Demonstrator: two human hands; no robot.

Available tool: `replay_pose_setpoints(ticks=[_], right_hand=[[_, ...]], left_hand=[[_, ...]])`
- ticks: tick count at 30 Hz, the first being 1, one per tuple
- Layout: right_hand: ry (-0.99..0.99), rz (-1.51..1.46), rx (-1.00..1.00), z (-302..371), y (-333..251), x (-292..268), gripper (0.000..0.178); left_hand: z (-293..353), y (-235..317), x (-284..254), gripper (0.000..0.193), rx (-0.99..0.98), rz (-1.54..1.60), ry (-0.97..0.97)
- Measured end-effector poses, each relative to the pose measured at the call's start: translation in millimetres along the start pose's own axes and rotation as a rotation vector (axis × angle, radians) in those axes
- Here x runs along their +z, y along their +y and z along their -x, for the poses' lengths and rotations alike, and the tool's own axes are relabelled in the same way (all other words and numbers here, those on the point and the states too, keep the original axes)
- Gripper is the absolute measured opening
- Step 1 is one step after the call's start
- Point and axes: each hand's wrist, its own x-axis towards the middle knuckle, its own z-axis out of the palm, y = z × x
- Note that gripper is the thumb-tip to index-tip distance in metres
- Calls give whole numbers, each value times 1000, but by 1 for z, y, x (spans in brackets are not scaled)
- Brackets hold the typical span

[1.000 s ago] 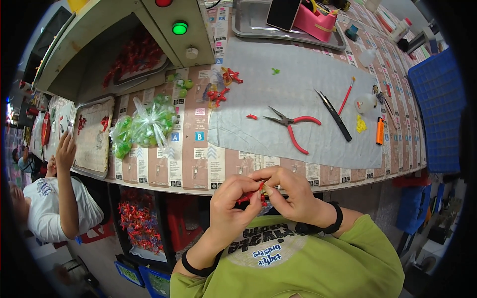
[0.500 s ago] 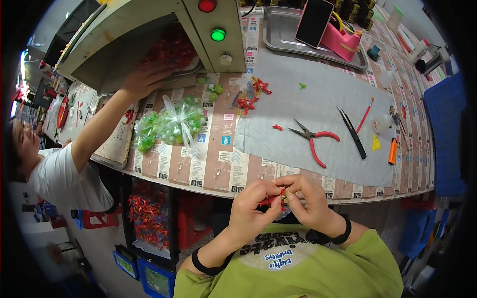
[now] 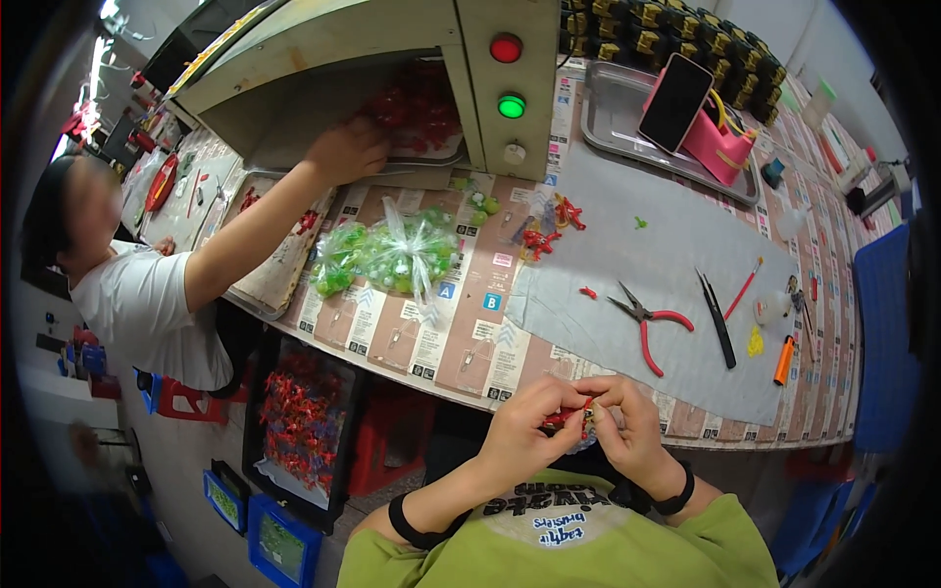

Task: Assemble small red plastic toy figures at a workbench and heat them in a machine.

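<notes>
Close to my body, just off the table's near edge, both hands meet around a small red plastic figure (image 3: 559,420). My left hand (image 3: 524,426) pinches its body, while my right hand (image 3: 632,423) presses thumb and fingers at its other end, where a bit of dark and gold shows. Fingers cover most of the figure. On the grey cloth (image 3: 608,245) beyond lie red-handled pliers (image 3: 650,328), black tweezers (image 3: 718,318), a thin red brush (image 3: 745,286) and a tiny red piece (image 3: 587,292). Several red figures (image 3: 541,243) rest at the cloth's left edge.
A bag of green figures (image 3: 407,253) sits left of the cloth. At the left, a co-worker's arm (image 3: 260,216) reaches into a metal cabinet (image 3: 500,157) holding red pieces. A metal tray (image 3: 608,122) carries a phone (image 3: 676,106) and a pink tape dispenser (image 3: 720,147).
The view has shifted, so the table appears lower and further right. My hands stay together on the red figure, with small finger movements. The co-worker's hand remains at the cabinet opening.
</notes>
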Motion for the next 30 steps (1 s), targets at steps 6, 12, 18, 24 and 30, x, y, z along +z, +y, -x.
replay_pose_setpoints(ticks=[6,12,18,24,30], right_hand=[[6,-4,0,-2,-1,2,2],[21,-44,44,-1,-1,5,2],[61,-115,122,3,3,10,2],[22,-154,106,3,5,10,1],[48,-192,119,0,3,15,3]], left_hand=[[-1,6,-3,12,-47,8,-10],[0,2,-5,14,-56,13,-17],[3,0,-5,12,-60,26,-22],[4,0,-6,9,-29,88,1],[5,-1,-8,8,-14,121,25]])
